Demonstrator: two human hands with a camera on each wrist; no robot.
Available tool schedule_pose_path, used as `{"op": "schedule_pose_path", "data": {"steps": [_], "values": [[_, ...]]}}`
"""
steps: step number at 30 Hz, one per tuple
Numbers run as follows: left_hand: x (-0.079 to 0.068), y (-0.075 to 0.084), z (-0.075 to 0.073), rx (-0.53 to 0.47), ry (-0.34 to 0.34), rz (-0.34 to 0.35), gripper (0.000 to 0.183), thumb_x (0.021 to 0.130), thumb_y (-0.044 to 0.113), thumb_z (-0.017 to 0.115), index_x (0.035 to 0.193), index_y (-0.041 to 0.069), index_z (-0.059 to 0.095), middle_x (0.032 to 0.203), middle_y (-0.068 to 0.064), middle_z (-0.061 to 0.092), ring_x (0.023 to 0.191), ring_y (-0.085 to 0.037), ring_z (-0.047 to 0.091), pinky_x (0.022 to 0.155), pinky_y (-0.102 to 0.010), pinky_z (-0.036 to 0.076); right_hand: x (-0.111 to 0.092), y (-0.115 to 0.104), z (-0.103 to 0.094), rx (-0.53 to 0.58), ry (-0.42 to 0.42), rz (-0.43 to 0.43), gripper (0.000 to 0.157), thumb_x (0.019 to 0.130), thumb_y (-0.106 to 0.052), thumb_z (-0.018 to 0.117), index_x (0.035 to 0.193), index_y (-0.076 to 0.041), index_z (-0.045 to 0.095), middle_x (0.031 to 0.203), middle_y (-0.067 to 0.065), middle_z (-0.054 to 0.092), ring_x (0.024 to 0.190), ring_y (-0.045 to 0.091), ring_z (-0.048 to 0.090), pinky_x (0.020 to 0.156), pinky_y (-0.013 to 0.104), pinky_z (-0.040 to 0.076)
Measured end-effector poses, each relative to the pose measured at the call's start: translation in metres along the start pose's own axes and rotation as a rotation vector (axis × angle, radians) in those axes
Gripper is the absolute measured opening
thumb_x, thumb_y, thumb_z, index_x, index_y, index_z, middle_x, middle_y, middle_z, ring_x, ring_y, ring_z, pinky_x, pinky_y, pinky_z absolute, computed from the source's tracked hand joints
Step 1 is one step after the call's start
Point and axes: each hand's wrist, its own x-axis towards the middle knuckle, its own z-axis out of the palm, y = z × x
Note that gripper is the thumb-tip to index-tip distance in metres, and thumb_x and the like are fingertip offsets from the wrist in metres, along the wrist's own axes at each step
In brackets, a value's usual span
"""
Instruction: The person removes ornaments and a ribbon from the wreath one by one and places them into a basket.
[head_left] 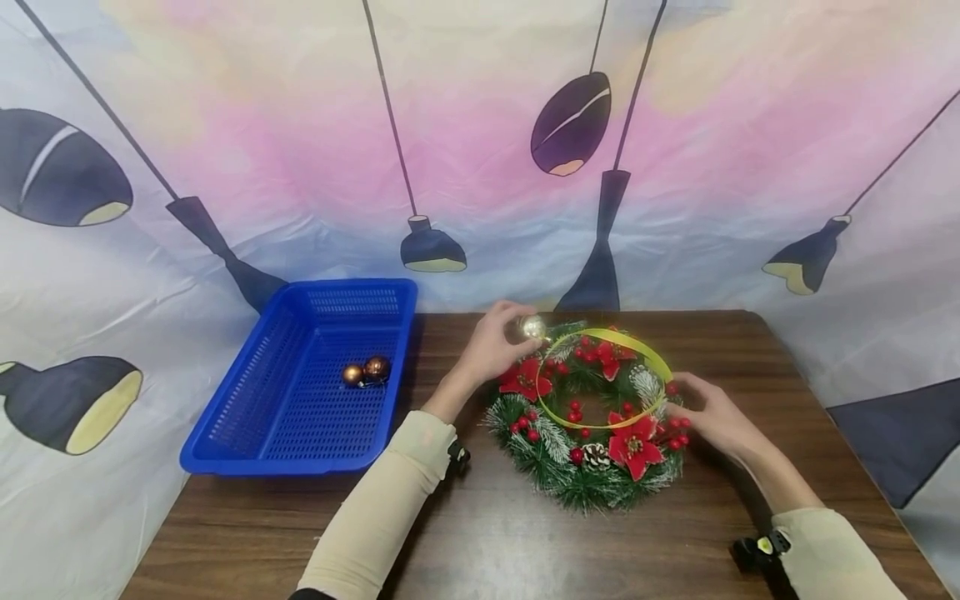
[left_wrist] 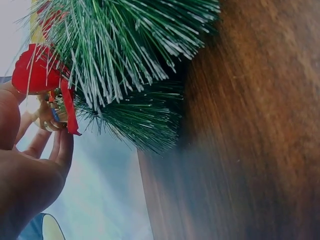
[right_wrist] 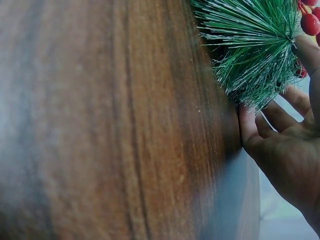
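A green wreath (head_left: 581, 487) with frosted tips, red poinsettias, berries and a pine cone lies on the table. Over its middle stands a loop of yellow ribbon (head_left: 651, 357). At the wreath's far left side, my left hand (head_left: 491, 343) holds a shiny pale gold ball ornament (head_left: 532, 326) between thumb and fingers. In the left wrist view the ball (left_wrist: 46, 117) sits just beside a red petal (left_wrist: 35, 72). My right hand (head_left: 716, 421) grips the wreath's right edge, thumb above and fingers low at its side; the greenery partly hides the fingertips.
A blue plastic basket (head_left: 408, 333) stands at the left of the wooden table (head_left: 510, 542), with a gold ball (head_left: 352, 375) and a brown ball (head_left: 377, 367) inside. Behind the table hangs a cloth (head_left: 487, 167) printed with lamps.
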Motion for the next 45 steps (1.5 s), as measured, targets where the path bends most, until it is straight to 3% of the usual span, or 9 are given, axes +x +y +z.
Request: {"op": "schedule_pose_path", "data": {"steps": [4,8,19,24,45], "values": [[0.0,0.001,0.001,0.005,0.0,0.028,0.052,0.092,0.021,0.085,0.14,0.012,0.068,0.136,-0.006,0.058,0.123,-0.027,0.058,0.103,-0.046,0.05,-0.001,0.0,0.001,0.007,0.001,0.004,0.054,0.103,-0.022,0.071,0.147,0.003,0.051,0.145,0.031,0.053,0.139,0.051,0.044,0.108,0.068,0.039],[0.001,0.001,0.001,0.002,0.05,0.031,0.052,0.092,0.019,0.084,0.141,0.01,0.067,0.138,-0.009,0.058,0.128,-0.03,0.057,0.107,-0.049,0.048,-0.001,0.0,0.002,0.011,0.001,0.002,0.055,0.103,-0.023,0.071,0.148,0.003,0.05,0.146,0.031,0.052,0.14,0.05,0.043,0.108,0.068,0.039],[-0.001,-0.008,-0.005,0.015,0.21,-0.111,0.054,0.091,0.015,0.083,0.142,0.009,0.066,0.139,-0.014,0.056,0.128,-0.033,0.054,0.109,-0.049,0.047,0.0,0.003,0.001,0.016,-0.006,0.003,0.055,0.103,-0.023,0.071,0.148,0.001,0.05,0.149,0.031,0.051,0.142,0.053,0.041,0.109,0.071,0.038],[-0.002,-0.012,-0.006,0.016,0.243,-0.161,0.055,0.09,0.014,0.082,0.142,0.008,0.065,0.14,-0.015,0.055,0.13,-0.034,0.053,0.11,-0.048,0.047,0.0,0.003,0.0,0.022,-0.008,0.004,0.054,0.104,-0.023,0.071,0.148,0.001,0.051,0.149,0.031,0.051,0.143,0.054,0.039,0.109,0.072,0.037],[0.0,-0.004,0.001,0.01,0.081,-0.062,0.056,0.093,0.022,0.083,0.145,0.01,0.064,0.143,-0.012,0.056,0.13,-0.031,0.054,0.108,-0.048,0.048,-0.001,0.0,0.0,0.012,-0.008,0.012,0.054,0.104,-0.024,0.07,0.148,0.001,0.05,0.147,0.03,0.052,0.141,0.049,0.041,0.107,0.067,0.04]]}}
